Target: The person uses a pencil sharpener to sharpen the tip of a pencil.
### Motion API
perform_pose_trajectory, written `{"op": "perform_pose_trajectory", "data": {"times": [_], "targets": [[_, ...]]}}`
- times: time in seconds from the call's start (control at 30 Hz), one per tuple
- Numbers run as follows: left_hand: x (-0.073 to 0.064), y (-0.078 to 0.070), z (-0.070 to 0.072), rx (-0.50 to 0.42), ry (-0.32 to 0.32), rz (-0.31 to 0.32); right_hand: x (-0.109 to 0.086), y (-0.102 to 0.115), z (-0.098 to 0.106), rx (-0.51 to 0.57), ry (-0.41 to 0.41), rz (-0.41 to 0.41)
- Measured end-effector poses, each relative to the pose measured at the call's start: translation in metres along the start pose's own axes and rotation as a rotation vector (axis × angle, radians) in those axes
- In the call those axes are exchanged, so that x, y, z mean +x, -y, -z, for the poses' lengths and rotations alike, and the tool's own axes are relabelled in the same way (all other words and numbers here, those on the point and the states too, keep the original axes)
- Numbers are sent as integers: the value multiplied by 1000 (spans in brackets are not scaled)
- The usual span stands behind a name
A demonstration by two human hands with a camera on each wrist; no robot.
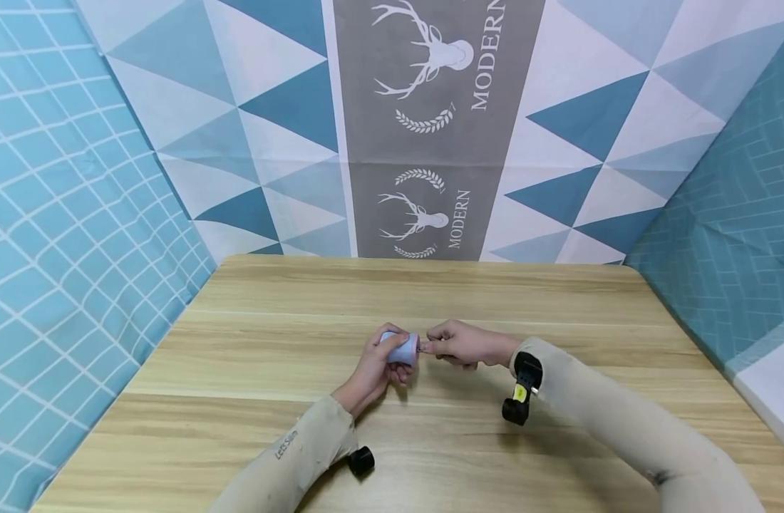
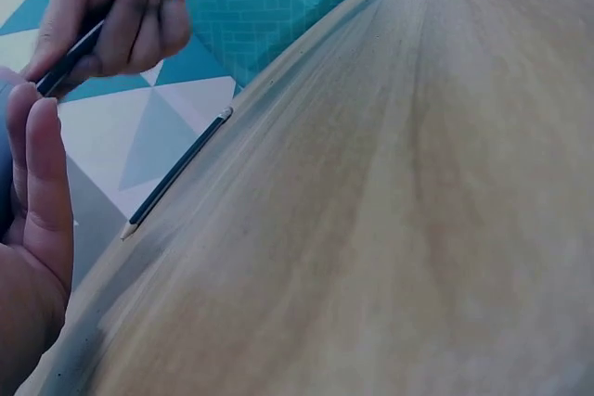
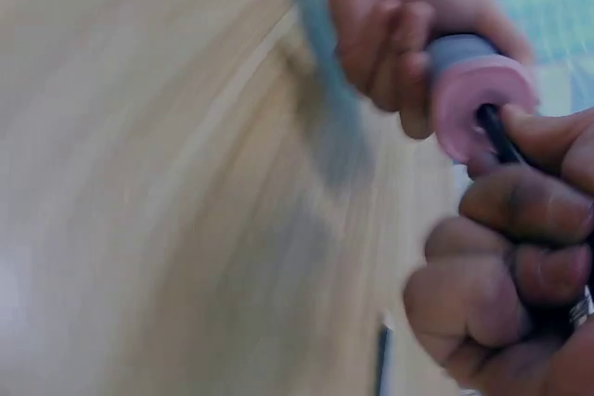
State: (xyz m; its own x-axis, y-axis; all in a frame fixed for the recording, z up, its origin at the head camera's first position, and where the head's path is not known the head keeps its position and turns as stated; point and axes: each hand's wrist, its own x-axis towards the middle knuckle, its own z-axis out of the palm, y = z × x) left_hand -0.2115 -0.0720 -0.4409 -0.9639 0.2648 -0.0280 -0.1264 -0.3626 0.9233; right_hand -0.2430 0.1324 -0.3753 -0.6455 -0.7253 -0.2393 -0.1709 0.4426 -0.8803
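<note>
A cylindrical pencil sharpener (image 1: 401, 350), light blue with a pink end, is gripped by my left hand (image 1: 371, 370) above the middle of the table. My right hand (image 1: 472, 345) holds a dark pencil (image 2: 76, 57), fingers curled round it. In the right wrist view, the pencil's front end enters the hole in the sharpener's pink face, so its tip is hidden. Below the hands, a second dark pencil (image 2: 181, 169) with a bare wooden point lies on the table. Only part of that pencil shows in the right wrist view.
The wooden table (image 1: 270, 356) extends around both hands. Patterned cloth (image 1: 289, 128) hangs behind it, with blue cloth at both sides. A white block-like surface (image 1: 773, 392) stands at the right edge. The right wrist view is blurred.
</note>
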Motion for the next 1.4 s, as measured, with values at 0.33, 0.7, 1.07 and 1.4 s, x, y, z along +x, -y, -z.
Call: {"op": "perform_pose_trajectory", "data": {"times": [0.33, 0.7, 1.07, 1.4], "targets": [[0, 0, 1, 22, 39, -8, -1, -3, 5, 219, 81, -191], [1, -4, 0, 33, 25, -11, -27, 12, -1, -782, -312, 219], [3, -1, 1, -12, -22, -7, -12, -21, -5, -1652, -731, 941], [3, 0, 1, -14, -36, 4, 2, -24, -13, -1361, -587, 909]]}}
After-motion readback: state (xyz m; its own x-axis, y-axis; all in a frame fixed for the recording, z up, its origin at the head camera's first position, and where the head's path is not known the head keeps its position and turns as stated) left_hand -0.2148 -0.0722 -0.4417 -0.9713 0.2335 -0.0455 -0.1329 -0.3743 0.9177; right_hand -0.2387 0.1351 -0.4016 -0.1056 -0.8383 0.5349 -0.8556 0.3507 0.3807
